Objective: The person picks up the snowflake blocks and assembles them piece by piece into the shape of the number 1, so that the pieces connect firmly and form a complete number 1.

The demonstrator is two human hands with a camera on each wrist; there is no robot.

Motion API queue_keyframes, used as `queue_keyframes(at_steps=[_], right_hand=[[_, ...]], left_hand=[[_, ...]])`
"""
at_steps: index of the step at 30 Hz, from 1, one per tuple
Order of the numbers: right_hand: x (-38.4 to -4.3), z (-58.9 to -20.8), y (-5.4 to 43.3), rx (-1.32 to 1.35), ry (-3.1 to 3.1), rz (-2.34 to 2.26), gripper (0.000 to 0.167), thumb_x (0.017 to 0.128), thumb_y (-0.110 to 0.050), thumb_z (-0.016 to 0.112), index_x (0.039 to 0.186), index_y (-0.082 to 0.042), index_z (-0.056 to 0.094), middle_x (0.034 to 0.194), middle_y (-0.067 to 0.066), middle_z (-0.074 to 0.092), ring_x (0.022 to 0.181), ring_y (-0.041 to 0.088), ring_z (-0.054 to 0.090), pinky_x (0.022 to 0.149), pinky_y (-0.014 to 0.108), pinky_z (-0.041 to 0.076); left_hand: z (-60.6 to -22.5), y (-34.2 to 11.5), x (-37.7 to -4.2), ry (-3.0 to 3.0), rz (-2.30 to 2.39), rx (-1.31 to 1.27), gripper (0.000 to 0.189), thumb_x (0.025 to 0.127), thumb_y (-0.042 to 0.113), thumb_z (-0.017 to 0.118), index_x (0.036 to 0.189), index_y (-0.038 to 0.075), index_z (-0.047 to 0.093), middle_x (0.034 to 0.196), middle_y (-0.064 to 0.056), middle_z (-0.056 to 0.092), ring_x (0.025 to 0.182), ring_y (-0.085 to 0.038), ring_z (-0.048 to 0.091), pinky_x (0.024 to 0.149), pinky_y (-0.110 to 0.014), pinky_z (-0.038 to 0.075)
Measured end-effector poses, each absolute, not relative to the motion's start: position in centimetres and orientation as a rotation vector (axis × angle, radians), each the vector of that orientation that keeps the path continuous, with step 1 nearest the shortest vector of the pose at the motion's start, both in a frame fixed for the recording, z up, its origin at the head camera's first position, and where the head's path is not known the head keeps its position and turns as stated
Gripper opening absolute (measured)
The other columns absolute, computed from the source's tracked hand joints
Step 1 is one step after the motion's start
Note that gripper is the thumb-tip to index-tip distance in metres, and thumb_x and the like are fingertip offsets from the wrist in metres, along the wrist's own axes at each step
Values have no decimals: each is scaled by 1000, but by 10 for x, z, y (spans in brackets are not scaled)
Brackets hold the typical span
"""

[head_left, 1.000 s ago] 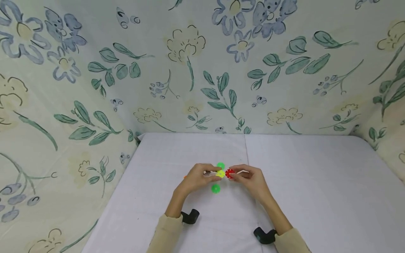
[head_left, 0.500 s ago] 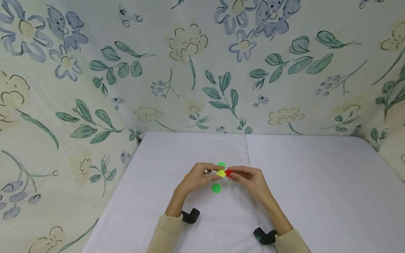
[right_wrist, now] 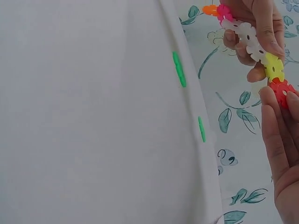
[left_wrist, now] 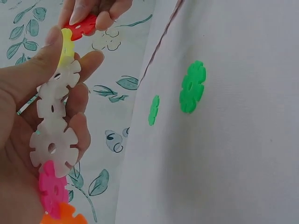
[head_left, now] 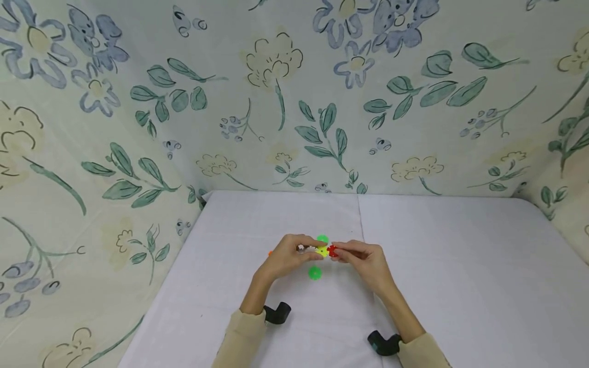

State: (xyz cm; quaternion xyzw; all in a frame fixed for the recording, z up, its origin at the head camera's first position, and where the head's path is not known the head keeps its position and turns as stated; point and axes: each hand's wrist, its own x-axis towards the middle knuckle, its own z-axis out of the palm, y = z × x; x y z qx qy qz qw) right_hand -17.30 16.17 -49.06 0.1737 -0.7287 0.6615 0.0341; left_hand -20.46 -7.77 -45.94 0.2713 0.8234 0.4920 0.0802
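My left hand [head_left: 286, 255] grips a chain of notched plastic snowflake discs. In the left wrist view the chain runs from an orange disc [left_wrist: 63, 215] through a pink disc [left_wrist: 48, 189] and several white discs [left_wrist: 66, 142] to a yellow disc [left_wrist: 67, 49], pinched near the thumb. My right hand [head_left: 369, 259] pinches a red disc [head_left: 333, 251] between thumb and fingers. The red disc's edge meets the yellow disc; how deep their notches sit in each other cannot be told. Fingers hide part of both discs.
Two loose green discs lie on the white-covered table [head_left: 451, 276]: one green disc [head_left: 323, 238] beyond the hands, another green disc [head_left: 315, 273] nearer. A flowered cloth [head_left: 276, 112] hangs behind the table. Black wrist mounts [head_left: 278, 313] stick out from both forearms.
A second ago a small gap lay between the red and yellow discs. The right hand has brought the red disc left against the yellow one and turned it slightly.
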Motion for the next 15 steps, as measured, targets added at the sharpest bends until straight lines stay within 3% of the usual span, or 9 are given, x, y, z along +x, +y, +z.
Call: queue_keyframes(at_steps=[4,15], right_hand=[[-172,-489,162,544,-2234,2032,24,94,3,71,117,9,74,108,30,73,87,9,78,80,28,63],[-169,-485,157,536,-2236,2003,24,92,4,72,116,8,75,104,28,73,86,9,77,79,27,63]], left_hand=[[-461,-78,-205,2458,1491,828,34,87,21,83,120,14,79,112,-3,78,108,-19,67,97,-43,57],[-458,-80,-205,2429,1504,857,31,89,16,82,118,9,79,112,-5,79,107,-17,68,87,-25,55]])
